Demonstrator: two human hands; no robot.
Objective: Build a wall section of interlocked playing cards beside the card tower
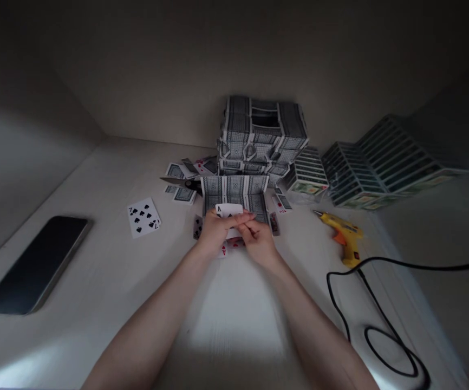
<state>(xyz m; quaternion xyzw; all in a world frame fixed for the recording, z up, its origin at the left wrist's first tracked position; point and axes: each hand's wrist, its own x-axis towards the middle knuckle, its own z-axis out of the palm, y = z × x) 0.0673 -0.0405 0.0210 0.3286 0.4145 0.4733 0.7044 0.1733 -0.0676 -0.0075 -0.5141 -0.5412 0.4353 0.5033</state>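
Between my two hands is a playing card (228, 209), an ace with a black mark, face up. My left hand (215, 230) grips it from the left, its thumb lying across the card. From the right, my right hand (256, 238) pinches the card's lower right part. Just behind and under them stands an open box built of patterned playing cards (234, 187). A red ace (223, 250) shows partly beneath my hands. Farther back rises a larger stacked structure of card backs (262, 127) with an opening in its top.
A seven of spades (143, 218) and a phone (35, 265) lie on the left. Scissors (177, 181) rest among loose cards. To the right are a yellow glue gun (344, 235), its black cable (380, 303), and ribbed card-like stacks (364, 168) near the wall.
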